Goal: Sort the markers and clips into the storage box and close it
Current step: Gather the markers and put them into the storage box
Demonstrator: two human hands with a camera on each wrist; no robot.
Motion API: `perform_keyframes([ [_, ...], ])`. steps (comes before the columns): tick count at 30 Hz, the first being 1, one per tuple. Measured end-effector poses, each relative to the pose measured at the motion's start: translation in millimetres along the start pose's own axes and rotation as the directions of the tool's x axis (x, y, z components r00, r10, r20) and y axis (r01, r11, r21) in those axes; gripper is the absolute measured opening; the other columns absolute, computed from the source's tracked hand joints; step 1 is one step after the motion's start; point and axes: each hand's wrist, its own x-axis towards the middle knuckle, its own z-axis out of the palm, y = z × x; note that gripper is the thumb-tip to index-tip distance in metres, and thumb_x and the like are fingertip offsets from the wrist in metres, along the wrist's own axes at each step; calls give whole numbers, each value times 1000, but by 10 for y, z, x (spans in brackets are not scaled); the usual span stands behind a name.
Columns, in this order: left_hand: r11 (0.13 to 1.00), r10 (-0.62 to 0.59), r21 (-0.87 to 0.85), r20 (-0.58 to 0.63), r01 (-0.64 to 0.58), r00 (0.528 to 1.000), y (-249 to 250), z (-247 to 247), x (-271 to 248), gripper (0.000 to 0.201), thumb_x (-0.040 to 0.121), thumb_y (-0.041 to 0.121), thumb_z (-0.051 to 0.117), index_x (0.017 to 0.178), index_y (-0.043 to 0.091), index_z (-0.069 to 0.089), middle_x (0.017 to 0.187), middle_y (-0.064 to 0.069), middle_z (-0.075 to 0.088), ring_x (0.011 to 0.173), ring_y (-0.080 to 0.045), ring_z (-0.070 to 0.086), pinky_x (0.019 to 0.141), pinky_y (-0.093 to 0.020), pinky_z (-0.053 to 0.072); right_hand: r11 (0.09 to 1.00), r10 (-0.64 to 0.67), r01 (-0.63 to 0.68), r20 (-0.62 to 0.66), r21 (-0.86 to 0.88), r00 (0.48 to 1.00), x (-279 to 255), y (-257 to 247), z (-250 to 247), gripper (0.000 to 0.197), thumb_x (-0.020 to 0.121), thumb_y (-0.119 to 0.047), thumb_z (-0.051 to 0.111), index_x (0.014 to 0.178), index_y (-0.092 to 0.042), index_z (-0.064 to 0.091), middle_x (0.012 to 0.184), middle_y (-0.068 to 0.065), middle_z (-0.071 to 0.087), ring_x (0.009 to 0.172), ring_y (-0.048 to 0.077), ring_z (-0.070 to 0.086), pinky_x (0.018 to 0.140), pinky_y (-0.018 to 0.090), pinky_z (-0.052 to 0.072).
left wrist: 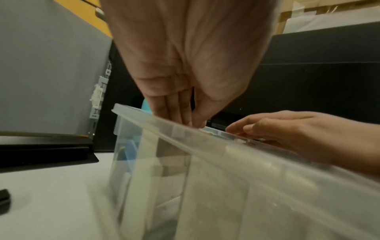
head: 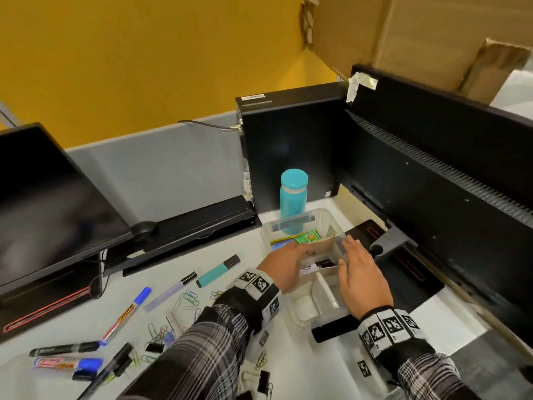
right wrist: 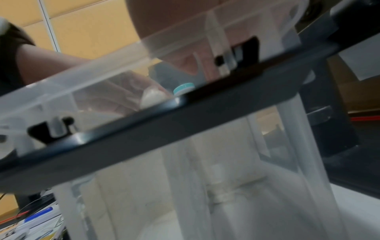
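Observation:
The clear storage box [head: 301, 308] with white dividers stands open at the table's centre. A black marker [head: 320, 264] lies in its middle compartment. My left hand [head: 285, 258] reaches into the box from the left, and in the left wrist view its fingers [left wrist: 180, 105] are straight and together and point down past the rim; nothing shows in them. My right hand [head: 360, 272] lies flat on the right rim, fingers spread. A teal highlighter [head: 217, 271], a blue-capped marker [head: 127, 313], a black marker [head: 66, 347], paper clips [head: 184, 301] and binder clips [head: 154, 347] lie on the table to the left.
A teal bottle [head: 292, 197] stands just behind the box, with a black computer tower [head: 288, 145] behind it. A monitor [head: 432, 183] and its stand base [head: 403, 272] crowd the right side. Another screen [head: 43, 212] sits at the left. A green packet [head: 308, 236] lies in the box's far compartment.

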Motion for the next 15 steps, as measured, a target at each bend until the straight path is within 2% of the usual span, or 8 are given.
perform_keyframes([
  [2,999,52,4,-122,-52,991,-78,-46,-201,48,91,5,47,133,27,47,134,-3,50,119,-22,50,101,-35,43,1000,3,-3,8,-27,1000,8,8,-2,52,97,-28,38,146,-16,29,153,3,30,143,18,24,116,35,24],
  [4,995,99,12,-256,-99,962,-233,-82,-468,40,93,9,44,131,23,49,133,0,49,119,-17,46,100,-28,40,997,11,-10,16,-79,1000,2,-40,-9,53,95,-28,42,145,-14,31,153,5,30,143,21,23,117,39,23],
  [6,998,64,19,-348,-61,935,-476,-80,-772,34,95,16,44,128,24,51,130,5,47,117,-11,43,98,-22,36,994,-12,14,22,-107,1000,-4,-173,6,54,93,-29,47,143,-13,34,153,6,30,143,23,22,117,42,22],
  [8,999,-36,16,-396,46,918,-786,-34,-1069,28,96,23,46,122,26,55,130,8,46,118,-9,41,98,-23,36,993,-82,85,33,-83,996,-30,-408,51,50,91,-28,51,139,-16,40,152,4,31,143,23,23,117,42,22],
  [11,950,-278,25,-380,310,882,-1364,28,-1537,27,96,31,46,119,27,57,130,7,45,119,-12,40,100,-28,37,949,-315,315,55,-4,948,-132,-892,253,34,89,-22,53,122,-16,57,142,3,45,138,23,32,112,34,24],
  [13,876,-433,39,-375,480,820,-1732,30,-1852,28,95,32,47,119,25,58,130,3,48,117,-17,42,100,-32,37,898,-440,435,109,70,891,-228,-1234,450,32,89,-25,44,114,-16,62,135,0,53,132,20,41,108,30,29],
  [15,792,-554,30,-385,610,738,-2014,16,-2132,29,93,30,50,119,22,58,128,-1,51,114,-22,44,97,-35,40,885,-466,444,254,141,847,-251,-1489,711,36,91,-27,43,122,-16,58,137,-1,49,129,16,44,110,30,36],
])
